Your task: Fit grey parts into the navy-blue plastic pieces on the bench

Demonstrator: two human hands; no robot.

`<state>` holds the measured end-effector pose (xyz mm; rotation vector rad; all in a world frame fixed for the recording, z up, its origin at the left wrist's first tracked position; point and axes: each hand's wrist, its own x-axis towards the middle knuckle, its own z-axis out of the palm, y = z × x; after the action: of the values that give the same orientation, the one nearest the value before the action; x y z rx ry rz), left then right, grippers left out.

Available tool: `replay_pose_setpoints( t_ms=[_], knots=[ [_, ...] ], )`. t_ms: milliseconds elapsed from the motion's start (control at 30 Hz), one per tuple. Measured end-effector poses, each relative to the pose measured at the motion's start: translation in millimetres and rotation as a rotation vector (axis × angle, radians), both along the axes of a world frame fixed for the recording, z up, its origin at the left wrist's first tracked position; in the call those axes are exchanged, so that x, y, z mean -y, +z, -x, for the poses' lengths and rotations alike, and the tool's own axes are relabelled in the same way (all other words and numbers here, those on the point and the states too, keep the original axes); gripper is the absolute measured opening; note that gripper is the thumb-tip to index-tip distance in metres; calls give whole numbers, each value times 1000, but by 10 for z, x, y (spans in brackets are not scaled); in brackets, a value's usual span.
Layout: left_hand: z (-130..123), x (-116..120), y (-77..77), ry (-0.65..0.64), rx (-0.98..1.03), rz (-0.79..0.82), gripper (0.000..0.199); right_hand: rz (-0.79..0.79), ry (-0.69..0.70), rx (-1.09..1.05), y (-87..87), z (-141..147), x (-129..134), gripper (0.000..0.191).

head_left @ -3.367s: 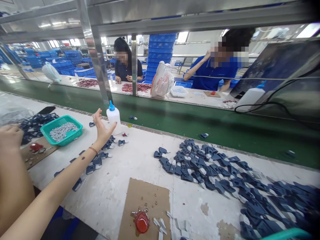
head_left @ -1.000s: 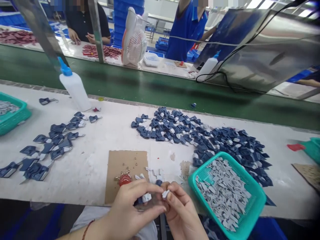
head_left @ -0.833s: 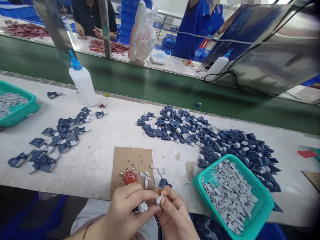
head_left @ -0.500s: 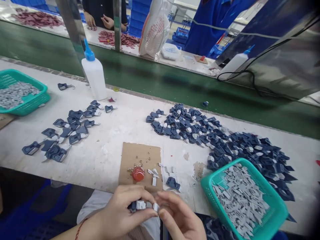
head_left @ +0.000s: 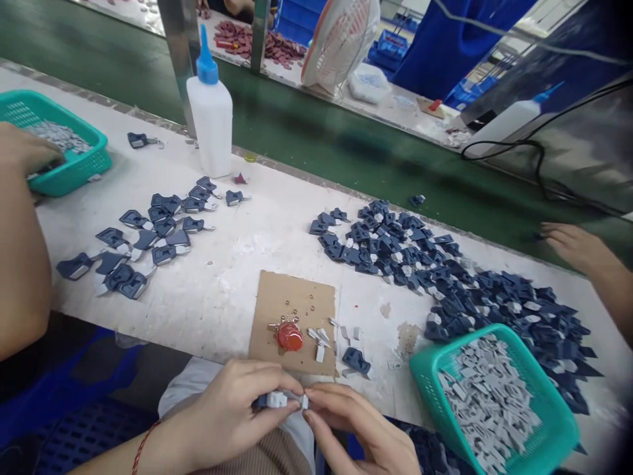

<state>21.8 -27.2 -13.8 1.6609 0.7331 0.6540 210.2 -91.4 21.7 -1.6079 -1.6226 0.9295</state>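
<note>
My left hand (head_left: 237, 412), closed, grips a dark blue plastic part with a light grey block (head_left: 277, 399) on it. The fingertips of my right hand (head_left: 359, 425) pinch a small grey plastic piece (head_left: 303, 400) against the end of that part. Just beyond my hands lies a cardboard sheet (head_left: 267, 297) bearing a red cap with shiny wet liquid (head_left: 289, 337). Several loose grey pieces (head_left: 320, 353) rest at its right side. Nearby on the table is a single dark blue part (head_left: 356, 360).
A green basket (head_left: 420, 376) of grey pieces stands at the right, before a heap of dark blue parts (head_left: 499, 290). More parts (head_left: 165, 227) and a white bottle (head_left: 212, 125) are at left. Another person's arm (head_left: 20, 237) reaches into the left basket (head_left: 79, 175); a hand (head_left: 568, 244) is over the green belt.
My view has shifted. Another person's arm has come in at the left, into the basket, and a hand has appeared at the right. My hands keep hold of the parts.
</note>
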Motion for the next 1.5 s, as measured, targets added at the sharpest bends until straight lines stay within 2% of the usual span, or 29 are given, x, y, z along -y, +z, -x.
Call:
replay_pose_setpoints(
  t_ms=[100,233,300,400,567,667,767,867,1067,1233,1300,1400,1500],
  knots=[
    [38,-9,-8,46,-29,136,15,20,-32,63,32,27,-66,11],
    [189,-23,-14,195,-84,284,26,-66,-71,248,82,23,-238,6],
    [284,-32,-3,248,-60,397,36,-88,-40,327,90,18,-335,6],
    [379,-60,28,259,-34,563,42,-75,20,399,92,21,-456,7],
    [379,-114,41,266,18,604,37,-85,83,477,107,40,-565,9],
    [357,-138,32,261,133,733,32,-94,129,504,114,56,-593,9],
    [347,-165,40,289,207,869,19,-84,143,537,115,75,-602,10],
    [345,-182,46,329,246,903,15,-72,156,547,123,83,-599,9],
    [334,-176,35,310,301,1038,25,-87,113,487,126,82,-595,9],
    [303,-176,42,332,355,1067,29,-42,71,424,128,87,-596,7],
    [278,-178,44,359,389,1060,28,12,-8,308,150,72,-609,5],
    [203,-188,48,401,468,1029,21,150,-153,26,202,37,-639,3],
    [85,-196,65,400,551,958,15,243,-218,-225,266,23,-654,4]
  ],
)
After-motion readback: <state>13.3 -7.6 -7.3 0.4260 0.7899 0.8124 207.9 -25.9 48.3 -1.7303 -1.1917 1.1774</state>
